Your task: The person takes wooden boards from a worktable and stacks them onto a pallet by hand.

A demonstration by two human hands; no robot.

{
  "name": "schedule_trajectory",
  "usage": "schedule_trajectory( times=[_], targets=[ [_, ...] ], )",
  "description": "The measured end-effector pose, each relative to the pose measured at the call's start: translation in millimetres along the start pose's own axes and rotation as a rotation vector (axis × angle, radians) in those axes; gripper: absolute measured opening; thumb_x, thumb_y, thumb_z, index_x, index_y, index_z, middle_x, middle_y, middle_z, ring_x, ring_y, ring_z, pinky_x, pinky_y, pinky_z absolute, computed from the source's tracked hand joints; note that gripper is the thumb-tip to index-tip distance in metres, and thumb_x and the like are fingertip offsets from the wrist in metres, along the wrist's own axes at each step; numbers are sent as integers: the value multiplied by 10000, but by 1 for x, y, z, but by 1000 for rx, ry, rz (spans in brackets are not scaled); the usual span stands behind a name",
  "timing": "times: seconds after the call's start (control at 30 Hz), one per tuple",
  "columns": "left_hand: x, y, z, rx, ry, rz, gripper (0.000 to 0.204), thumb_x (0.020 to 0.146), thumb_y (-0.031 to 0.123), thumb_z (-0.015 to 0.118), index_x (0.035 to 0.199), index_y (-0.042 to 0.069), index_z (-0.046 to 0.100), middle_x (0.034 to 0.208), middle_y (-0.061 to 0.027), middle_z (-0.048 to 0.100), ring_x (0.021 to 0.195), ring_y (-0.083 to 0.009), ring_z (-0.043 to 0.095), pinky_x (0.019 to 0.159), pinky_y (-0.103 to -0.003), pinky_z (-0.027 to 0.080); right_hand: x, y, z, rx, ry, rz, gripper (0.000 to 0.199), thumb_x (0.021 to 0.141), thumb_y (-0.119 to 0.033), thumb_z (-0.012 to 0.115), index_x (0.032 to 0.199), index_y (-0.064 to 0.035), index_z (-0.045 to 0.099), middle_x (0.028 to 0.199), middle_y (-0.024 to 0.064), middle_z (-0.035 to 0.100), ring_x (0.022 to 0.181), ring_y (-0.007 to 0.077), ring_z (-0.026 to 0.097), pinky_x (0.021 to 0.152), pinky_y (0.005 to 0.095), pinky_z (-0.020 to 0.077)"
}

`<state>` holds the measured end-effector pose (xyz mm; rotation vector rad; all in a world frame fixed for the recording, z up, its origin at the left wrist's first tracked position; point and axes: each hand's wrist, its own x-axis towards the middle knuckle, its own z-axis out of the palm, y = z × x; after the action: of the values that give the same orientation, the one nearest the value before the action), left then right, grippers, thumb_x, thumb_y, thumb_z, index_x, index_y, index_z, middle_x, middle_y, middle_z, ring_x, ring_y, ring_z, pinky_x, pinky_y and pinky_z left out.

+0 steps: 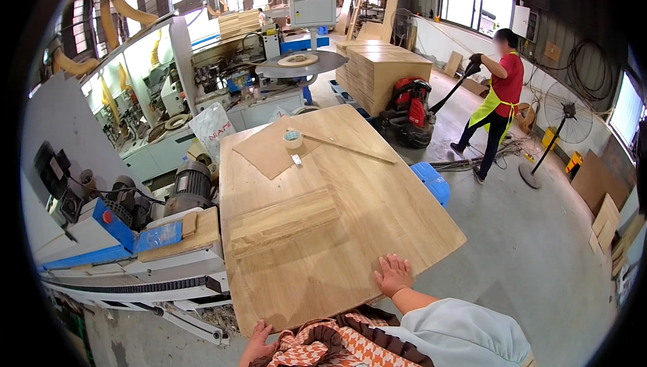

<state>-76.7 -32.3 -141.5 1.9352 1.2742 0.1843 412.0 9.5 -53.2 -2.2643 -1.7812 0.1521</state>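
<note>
My right hand (393, 275) lies flat on the near right part of a large wood-grain panel (391, 212), fingers spread. At the panel's near left corner, my left hand (259, 341) rests with its fingers at the edge, holding nothing that I can see. A smaller wood-grain board (283, 222) lies on the panel's left half. Farther back are a brown sheet (259, 151), a roll of tape (292, 140), a small white item (296, 160) and a long thin strip (354, 149). What supports the panel is mostly hidden.
A machine with a motor (190, 185) stands close on the left. Behind are a round table (303, 64) and a stack of boards (387, 74). At right, a person (495, 104) grips the handle of a red pallet truck (411, 111). A blue container (431, 181) and standing fan (566, 114) are nearby.
</note>
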Motion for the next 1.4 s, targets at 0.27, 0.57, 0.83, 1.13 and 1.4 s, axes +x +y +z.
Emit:
schedule_trajectory(
  times=[0.27,0.57,0.83,1.13,1.4],
  targets=[
    [0,22,-4,-54,1,-74,747,696,266,691,1311,76,312,1403,-237,109,1315,-353,64,1052,-383,131,-1,7,10,-3,49,-2,494,799,-428,445,1220,-170,441,1304,65,350,1245,237,260,1026,462,121],
    [0,18,-1,-71,28,-32,740,696,282,690,1299,57,326,1397,-245,123,1313,-356,72,1051,-383,135,-1,4,3,-21,26,11,497,802,-426,440,1227,-169,435,1301,69,349,1258,232,250,1035,434,125],
    [3,25,2,-81,28,1,757,686,325,691,1296,56,331,1395,-252,118,1309,-368,76,1052,-393,131,-1,6,6,-40,4,32,498,815,-425,429,1240,-167,419,1315,65,340,1266,223,240,1040,435,123],
    [6,-10,11,-78,11,-14,762,680,313,693,1298,58,326,1392,-254,128,1309,-361,90,1049,-401,142,1,8,11,-22,21,9,518,785,-445,451,1233,-185,428,1316,52,338,1255,225,244,1034,450,107],
    [-4,54,-8,-96,51,-16,734,694,265,688,1304,72,328,1399,-241,123,1311,-354,90,1049,-397,136,0,10,15,-40,41,6,506,771,-442,469,1208,-189,445,1285,53,361,1237,229,267,1030,453,119]
  ],
)
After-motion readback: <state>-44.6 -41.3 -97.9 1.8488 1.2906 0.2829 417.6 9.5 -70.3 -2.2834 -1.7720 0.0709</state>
